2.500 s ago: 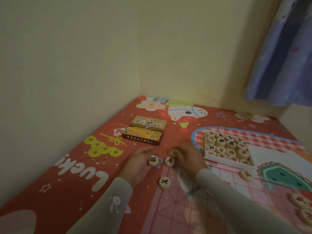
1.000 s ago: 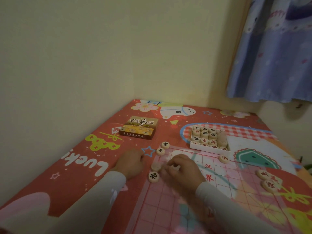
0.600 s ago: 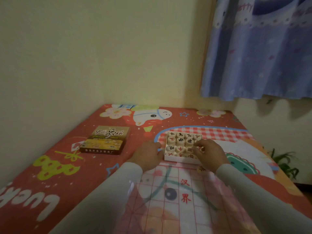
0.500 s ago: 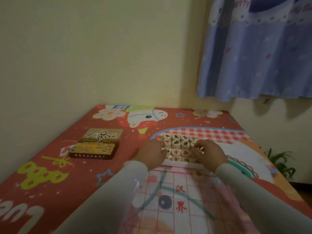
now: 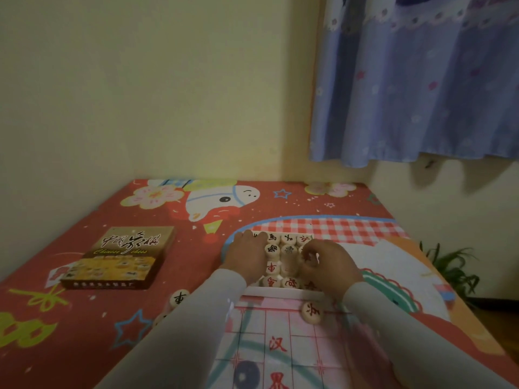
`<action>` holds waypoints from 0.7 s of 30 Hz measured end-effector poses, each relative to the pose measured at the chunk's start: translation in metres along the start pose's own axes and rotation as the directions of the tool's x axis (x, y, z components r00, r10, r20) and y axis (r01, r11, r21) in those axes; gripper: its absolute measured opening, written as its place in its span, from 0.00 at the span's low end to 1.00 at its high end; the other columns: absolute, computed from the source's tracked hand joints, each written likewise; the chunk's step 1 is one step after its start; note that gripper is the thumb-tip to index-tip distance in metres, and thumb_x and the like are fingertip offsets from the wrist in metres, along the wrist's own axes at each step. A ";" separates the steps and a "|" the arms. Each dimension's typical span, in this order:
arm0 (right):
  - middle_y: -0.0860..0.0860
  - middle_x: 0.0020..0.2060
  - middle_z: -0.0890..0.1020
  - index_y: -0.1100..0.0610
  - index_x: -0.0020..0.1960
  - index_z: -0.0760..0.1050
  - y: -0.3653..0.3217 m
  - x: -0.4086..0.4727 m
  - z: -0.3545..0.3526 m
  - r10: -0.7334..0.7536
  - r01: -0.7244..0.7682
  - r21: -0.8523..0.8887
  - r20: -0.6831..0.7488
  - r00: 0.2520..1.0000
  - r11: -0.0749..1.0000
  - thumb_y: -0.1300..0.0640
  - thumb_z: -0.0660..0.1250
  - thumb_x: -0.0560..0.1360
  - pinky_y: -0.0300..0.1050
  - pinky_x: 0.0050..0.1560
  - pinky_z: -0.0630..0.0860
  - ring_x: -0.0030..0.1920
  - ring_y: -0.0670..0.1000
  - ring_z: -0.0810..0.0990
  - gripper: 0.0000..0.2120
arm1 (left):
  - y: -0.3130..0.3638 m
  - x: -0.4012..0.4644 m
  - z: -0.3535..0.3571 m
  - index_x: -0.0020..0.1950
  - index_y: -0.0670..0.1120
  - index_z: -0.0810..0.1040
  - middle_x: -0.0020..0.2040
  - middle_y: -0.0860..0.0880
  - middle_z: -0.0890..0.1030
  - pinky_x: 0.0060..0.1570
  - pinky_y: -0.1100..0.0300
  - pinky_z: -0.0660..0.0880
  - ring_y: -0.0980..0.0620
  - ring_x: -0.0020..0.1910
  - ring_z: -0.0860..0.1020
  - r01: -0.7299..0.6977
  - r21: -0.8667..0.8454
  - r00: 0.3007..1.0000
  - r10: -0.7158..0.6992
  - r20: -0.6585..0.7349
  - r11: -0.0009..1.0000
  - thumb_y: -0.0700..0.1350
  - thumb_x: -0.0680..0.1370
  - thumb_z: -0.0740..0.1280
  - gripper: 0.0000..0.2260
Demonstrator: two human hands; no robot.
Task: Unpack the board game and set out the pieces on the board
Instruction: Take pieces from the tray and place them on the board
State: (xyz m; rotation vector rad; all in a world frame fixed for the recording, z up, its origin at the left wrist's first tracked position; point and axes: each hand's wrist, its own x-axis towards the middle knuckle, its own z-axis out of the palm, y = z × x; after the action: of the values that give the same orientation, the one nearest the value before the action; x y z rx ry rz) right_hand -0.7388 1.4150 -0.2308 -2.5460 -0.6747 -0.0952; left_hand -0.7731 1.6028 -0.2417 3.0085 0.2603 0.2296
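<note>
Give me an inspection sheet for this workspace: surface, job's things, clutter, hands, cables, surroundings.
Surface: red cartoon mat covering the table.
Job's things: white tray of round pieces at the board's far edge; board spread near the person; one red-marked piece on the board; one black-marked piece on the mat.
Clutter: box lid lying flat, left of the tray.
Hands: left hand resting on the tray's left pieces; right hand, fingers curled over the tray's right side, grasp not clear.
Cables: nothing seen.
Surroundings: yellow walls, blue curtain, plant on the right.
</note>
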 end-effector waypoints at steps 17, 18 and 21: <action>0.52 0.49 0.79 0.53 0.55 0.73 0.010 0.031 -0.001 0.004 0.001 -0.082 0.060 0.998 0.997 0.55 0.65 0.75 0.46 0.47 0.77 0.48 0.52 0.76 0.09 | 0.028 0.014 -0.001 0.48 0.47 0.70 0.48 0.47 0.77 0.40 0.57 0.70 0.48 0.45 0.75 0.055 -0.262 0.997 -0.065 -0.028 0.964 0.46 0.75 0.68 0.08; 0.52 0.48 0.79 0.53 0.55 0.73 0.010 0.031 0.000 0.001 0.005 -0.089 0.059 0.998 0.996 0.55 0.65 0.75 0.46 0.47 0.77 0.48 0.52 0.76 0.09 | 0.028 0.014 0.001 0.48 0.48 0.68 0.46 0.48 0.76 0.38 0.58 0.68 0.49 0.44 0.74 0.054 -0.262 0.997 -0.064 -0.031 0.964 0.46 0.75 0.67 0.08; 0.52 0.47 0.79 0.52 0.54 0.72 0.012 0.032 0.003 -0.005 0.011 -0.100 0.061 0.998 0.995 0.53 0.65 0.74 0.48 0.46 0.77 0.47 0.52 0.76 0.09 | 0.027 0.013 0.005 0.48 0.49 0.65 0.42 0.48 0.75 0.36 0.57 0.68 0.48 0.42 0.74 0.039 -0.258 0.999 -0.047 -0.026 0.965 0.42 0.76 0.64 0.08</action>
State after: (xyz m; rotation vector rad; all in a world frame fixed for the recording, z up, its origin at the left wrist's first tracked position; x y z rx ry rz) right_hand -0.7049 1.4214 -0.2325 -2.6518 -0.7204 -0.0558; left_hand -0.7555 1.5784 -0.2414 2.7408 0.2751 0.2847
